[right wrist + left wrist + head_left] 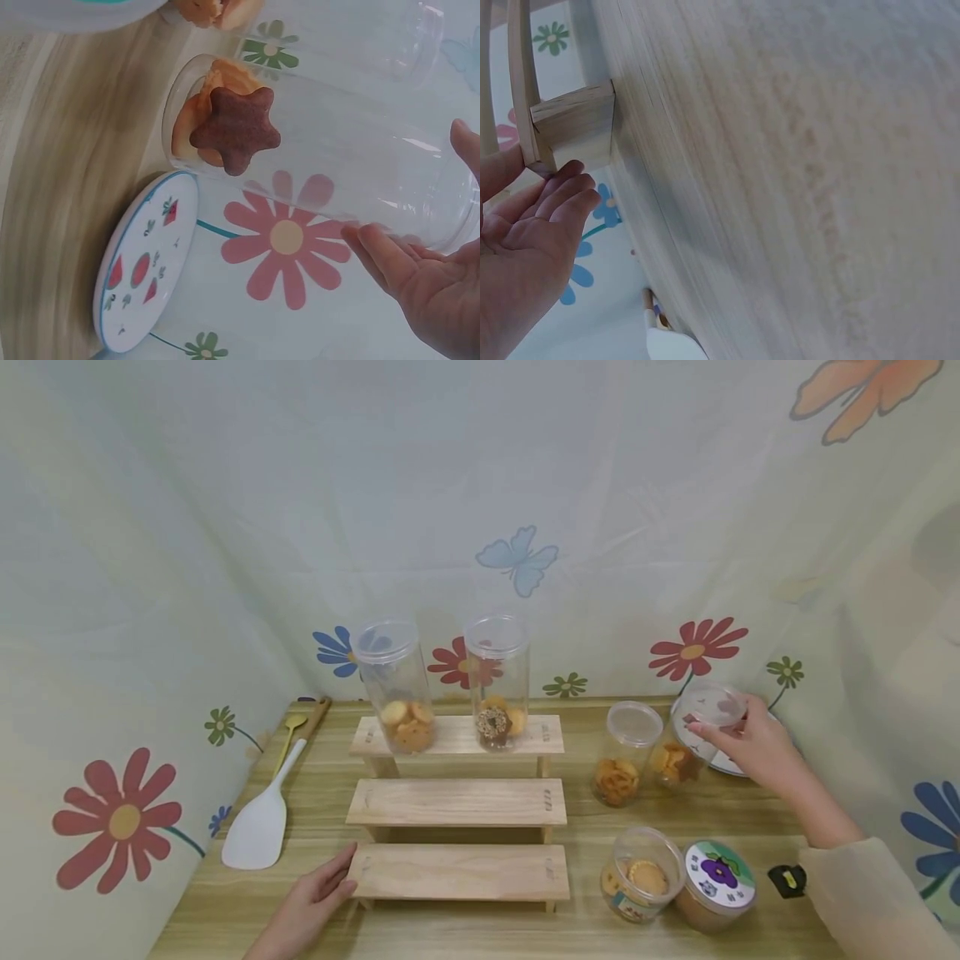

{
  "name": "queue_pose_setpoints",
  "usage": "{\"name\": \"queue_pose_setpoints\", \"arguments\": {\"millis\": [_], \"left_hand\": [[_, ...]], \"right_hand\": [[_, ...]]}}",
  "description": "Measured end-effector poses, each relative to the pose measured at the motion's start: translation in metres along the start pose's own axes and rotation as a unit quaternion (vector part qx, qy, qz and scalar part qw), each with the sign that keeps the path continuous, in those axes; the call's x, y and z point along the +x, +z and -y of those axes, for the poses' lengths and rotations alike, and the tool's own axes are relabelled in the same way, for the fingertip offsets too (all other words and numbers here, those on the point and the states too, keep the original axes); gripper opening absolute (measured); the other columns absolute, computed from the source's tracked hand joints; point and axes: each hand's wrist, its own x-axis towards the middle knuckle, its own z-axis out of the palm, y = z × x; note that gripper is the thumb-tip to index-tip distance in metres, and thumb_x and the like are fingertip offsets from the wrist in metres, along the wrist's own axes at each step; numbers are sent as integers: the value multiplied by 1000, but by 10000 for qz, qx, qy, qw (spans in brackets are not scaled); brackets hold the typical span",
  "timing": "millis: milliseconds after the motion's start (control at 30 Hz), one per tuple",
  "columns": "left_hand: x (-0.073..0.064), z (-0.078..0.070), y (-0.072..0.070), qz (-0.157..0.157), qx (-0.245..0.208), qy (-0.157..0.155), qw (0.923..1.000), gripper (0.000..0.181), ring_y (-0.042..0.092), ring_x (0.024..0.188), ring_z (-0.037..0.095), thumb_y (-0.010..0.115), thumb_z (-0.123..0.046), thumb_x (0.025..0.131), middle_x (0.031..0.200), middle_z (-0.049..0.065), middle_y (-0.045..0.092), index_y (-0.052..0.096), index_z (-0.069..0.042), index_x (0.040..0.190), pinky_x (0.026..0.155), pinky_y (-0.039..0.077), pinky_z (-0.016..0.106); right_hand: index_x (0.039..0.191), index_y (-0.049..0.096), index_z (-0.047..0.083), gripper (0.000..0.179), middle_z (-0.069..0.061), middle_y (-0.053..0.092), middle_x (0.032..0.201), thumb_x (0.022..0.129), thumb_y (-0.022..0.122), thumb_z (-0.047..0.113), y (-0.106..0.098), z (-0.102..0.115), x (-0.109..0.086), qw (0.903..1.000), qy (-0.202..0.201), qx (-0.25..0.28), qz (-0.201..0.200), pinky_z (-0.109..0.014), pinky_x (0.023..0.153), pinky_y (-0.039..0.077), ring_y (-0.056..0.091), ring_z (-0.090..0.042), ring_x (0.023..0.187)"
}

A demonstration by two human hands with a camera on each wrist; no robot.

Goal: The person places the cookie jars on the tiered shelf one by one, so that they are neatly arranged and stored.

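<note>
Left hand pinches the bottom shelf's left end — right hand grips a jar.

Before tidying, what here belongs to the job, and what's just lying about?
Probably the job: wooden stand, held by left hand; jar in right hand; both jars on top; three other jars.

Likely lying about: white spatula, yellow spoon, plate, black object.

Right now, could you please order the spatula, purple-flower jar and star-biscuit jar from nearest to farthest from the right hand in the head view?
1. Star-biscuit jar, held in the right hand.
2. Purple-flower jar, at the right front.
3. Spatula, left of the wooden stand.
</note>
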Motion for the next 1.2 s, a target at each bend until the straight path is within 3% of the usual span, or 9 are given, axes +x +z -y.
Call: {"name": "queue_pose_setpoints", "arguments": {"millis": [233,400,767,1100,1200], "left_hand": [[1,2,0,-19,-2,120,9999,58,34,130,39,54,-13,100,147,30,28,28,15,143,93,37,12],[2,2,0,-19,-3,143,9999,57,34,130,39,54,-12,100,147,30,28,28,15,143,93,37,12],[1,0,-1,44,60,246,9997,58,33,129,41,53,-13,100,147,31,27,26,17,142,94,37,12],[0,0,0,-60,120,165,9998,58,35,129,39,54,-14,100,147,30,29,29,16,142,94,38,13],[0,-1,0,-26,85,114,9999,58,34,130,39,54,-15,100,147,30,28,28,16,142,94,38,13]], "right_hand": [[144,17,-11,88,-34,40,128,92,65,40,-9,15,-7,9990,-214,392,18,-60,89,42,44,-54,116],[147,11,-8,94,-38,35,134,91,64,46,-15,22,-11,9992,-40,387,-14,-62,90,40,40,-58,119],[149,12,0,89,-31,40,130,92,65,41,-28,36,-26,9978,-244,395,-464,-59,88,39,42,-53,118],[150,15,3,88,-27,43,128,89,69,38,-39,56,-39,9970,-394,321,-585,-50,87,39,44,-50,118],[150,17,4,87,-25,43,129,89,70,36,-41,61,-43,9955,-435,402,-741,-33,91,43,44,-47,119]]}}
